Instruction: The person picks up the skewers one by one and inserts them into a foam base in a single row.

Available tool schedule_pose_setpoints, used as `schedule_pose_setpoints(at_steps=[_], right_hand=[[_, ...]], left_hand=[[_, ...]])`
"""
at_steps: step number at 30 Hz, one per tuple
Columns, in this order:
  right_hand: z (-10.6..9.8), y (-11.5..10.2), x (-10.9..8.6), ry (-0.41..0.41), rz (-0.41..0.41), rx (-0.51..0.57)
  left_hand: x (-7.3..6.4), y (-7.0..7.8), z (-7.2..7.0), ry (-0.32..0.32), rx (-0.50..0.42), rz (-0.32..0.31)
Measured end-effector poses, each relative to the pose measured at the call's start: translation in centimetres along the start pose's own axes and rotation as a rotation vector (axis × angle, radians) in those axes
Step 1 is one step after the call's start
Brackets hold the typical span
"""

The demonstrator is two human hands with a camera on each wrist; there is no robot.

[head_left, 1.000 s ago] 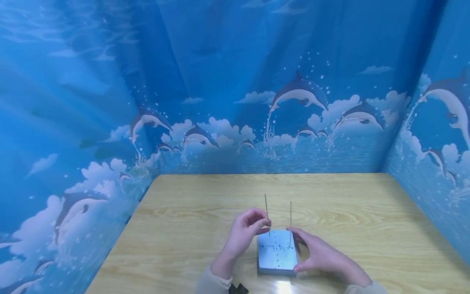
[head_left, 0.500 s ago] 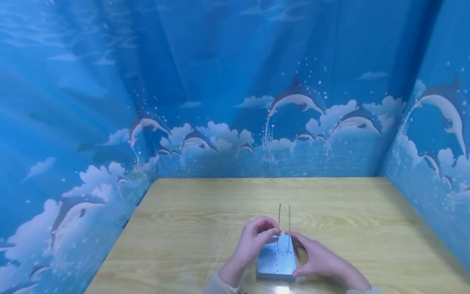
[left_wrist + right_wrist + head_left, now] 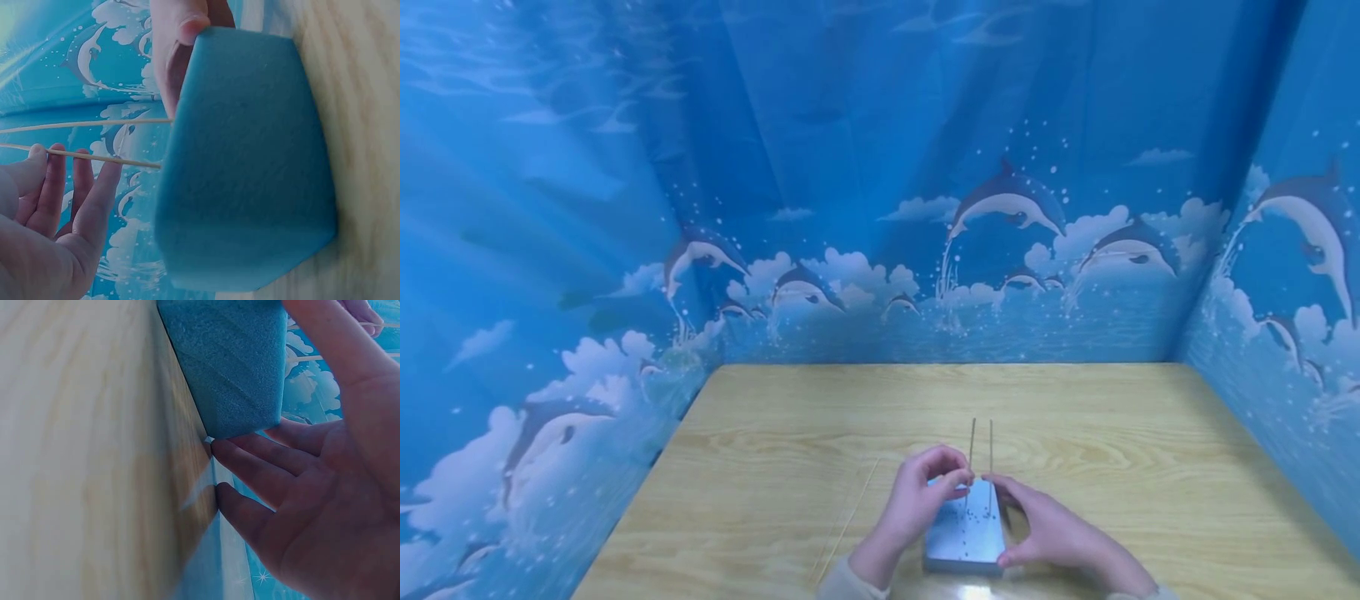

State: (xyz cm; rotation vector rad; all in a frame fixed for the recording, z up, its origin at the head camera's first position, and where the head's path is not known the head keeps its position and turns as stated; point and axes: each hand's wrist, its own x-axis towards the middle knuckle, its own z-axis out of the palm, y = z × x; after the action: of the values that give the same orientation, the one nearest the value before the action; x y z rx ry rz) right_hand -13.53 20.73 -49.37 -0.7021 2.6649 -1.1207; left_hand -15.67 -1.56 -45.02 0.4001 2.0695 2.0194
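A blue foam block (image 3: 951, 546) lies on the table, its pale top marked with small dark dots. A thin wooden stick (image 3: 991, 454) stands upright in it near the right side. My left hand (image 3: 925, 490) pinches a second wooden stick (image 3: 137, 164) between thumb and fingers. That stick's lower end meets the block's top face in the left wrist view; how deep it sits, I cannot tell. My right hand (image 3: 1051, 523) grips the block from the right, thumb at the near corner and fingers round the far side.
Thin loose sticks (image 3: 857, 504) lie on the wood-grain table (image 3: 760, 467) left of my left forearm. A blue dolphin-print curtain (image 3: 865, 208) hangs behind the table and along both sides.
My left hand has moved right and nearer with its stick, bringing it close to the standing one. The loose sticks at the left have come into view. My right hand keeps its hold.
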Motion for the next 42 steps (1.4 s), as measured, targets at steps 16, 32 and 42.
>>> schedule_pose_setpoints(at_steps=[16,32,42], right_hand=[[-0.26,0.07,0.04,0.003,-0.008,0.002],[-0.21,-0.08,0.05,0.0,0.0,-0.001],[-0.3,-0.19,0.06,0.001,0.005,-0.008]], left_hand=[[0.27,-0.4,0.21,0.035,-0.015,-0.041],[0.04,-0.83,0.46,0.04,0.019,-0.03],[-0.03,-0.84,0.49,0.046,0.053,-0.032]])
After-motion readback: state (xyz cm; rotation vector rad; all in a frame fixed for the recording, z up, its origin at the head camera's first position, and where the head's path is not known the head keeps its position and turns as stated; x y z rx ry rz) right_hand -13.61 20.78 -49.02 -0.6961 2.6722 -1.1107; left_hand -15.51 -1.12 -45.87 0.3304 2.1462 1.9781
